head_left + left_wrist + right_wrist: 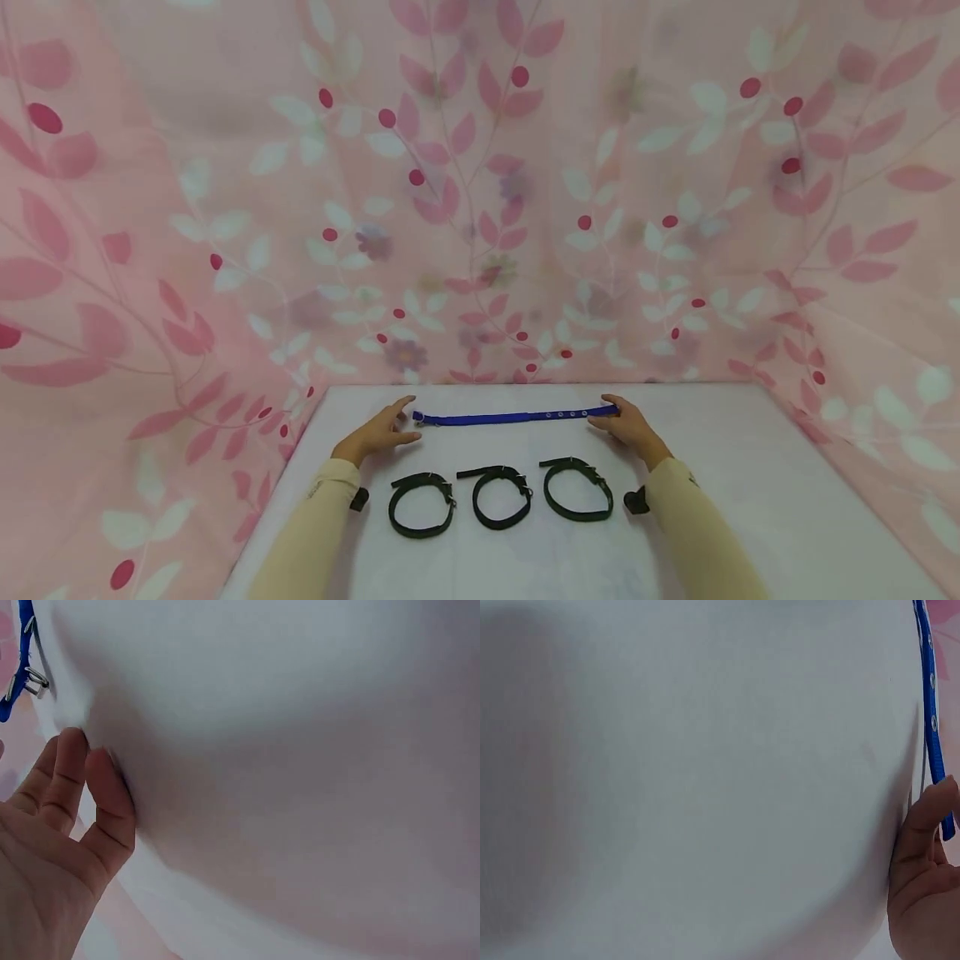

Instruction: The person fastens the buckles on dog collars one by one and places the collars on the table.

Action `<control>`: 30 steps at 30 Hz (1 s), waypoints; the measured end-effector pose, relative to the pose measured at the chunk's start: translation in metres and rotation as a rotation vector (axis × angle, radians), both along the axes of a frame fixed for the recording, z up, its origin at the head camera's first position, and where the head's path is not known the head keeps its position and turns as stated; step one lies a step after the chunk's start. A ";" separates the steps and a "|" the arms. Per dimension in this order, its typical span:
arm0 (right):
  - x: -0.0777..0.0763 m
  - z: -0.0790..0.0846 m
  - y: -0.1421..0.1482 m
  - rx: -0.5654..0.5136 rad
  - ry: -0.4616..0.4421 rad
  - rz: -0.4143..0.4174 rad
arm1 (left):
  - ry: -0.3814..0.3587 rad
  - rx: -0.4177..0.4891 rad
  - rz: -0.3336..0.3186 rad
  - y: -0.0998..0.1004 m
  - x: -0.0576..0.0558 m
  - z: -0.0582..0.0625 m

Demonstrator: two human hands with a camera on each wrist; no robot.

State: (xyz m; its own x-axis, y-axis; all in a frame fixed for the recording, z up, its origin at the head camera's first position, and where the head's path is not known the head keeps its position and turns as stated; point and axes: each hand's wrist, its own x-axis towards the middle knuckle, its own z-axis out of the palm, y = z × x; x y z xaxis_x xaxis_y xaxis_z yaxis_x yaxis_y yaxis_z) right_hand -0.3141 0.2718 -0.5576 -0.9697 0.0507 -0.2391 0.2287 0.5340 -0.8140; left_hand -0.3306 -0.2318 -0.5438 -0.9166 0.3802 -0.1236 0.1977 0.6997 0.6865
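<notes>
A blue buckle collar (487,419) lies stretched out across the white table, its metal buckle at the left and several eyelets towards the right. My left hand (381,432) is beside the buckle end, thumb and fingers spread; in the left wrist view a gap separates the fingers (71,761) from the buckle. At the eyelet end is my right hand (628,425), thumb and fingers parted on either side of the strap tip. In the right wrist view the thumb partly hides the blue strap (930,697); whether it touches the strap is hard to tell.
Three dark green collars, buckled into loops, lie in a row nearer me: a left one (422,506), a middle one (501,498) and a right one (577,490). Pink floral cloth (480,208) hangs behind and beside the white table (757,500).
</notes>
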 end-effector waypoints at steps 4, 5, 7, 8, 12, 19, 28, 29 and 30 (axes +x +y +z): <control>-0.006 0.003 -0.006 0.014 0.008 -0.010 | -0.002 -0.026 -0.019 0.005 -0.002 0.008; -0.007 0.004 -0.006 0.002 0.006 -0.027 | -0.009 -0.027 -0.021 0.007 -0.002 0.010; -0.008 0.007 -0.004 0.001 0.029 -0.038 | 0.017 -0.019 -0.037 0.010 -0.005 0.014; -0.008 0.008 -0.002 0.010 0.036 -0.044 | 0.043 -0.024 -0.050 0.011 -0.007 0.015; -0.006 0.008 0.000 0.064 0.061 -0.035 | 0.136 -0.037 -0.086 0.012 -0.012 0.012; 0.000 0.000 -0.002 0.082 0.066 -0.071 | 0.143 -0.074 -0.047 0.011 -0.009 0.004; 0.010 -0.009 0.007 0.044 0.051 -0.089 | 0.079 -0.058 0.035 0.017 -0.005 -0.008; 0.011 -0.010 0.007 0.033 0.046 -0.089 | 0.082 -0.056 0.045 0.018 -0.004 -0.010; 0.012 -0.011 0.007 0.024 0.042 -0.086 | 0.084 -0.054 0.054 0.018 -0.004 -0.012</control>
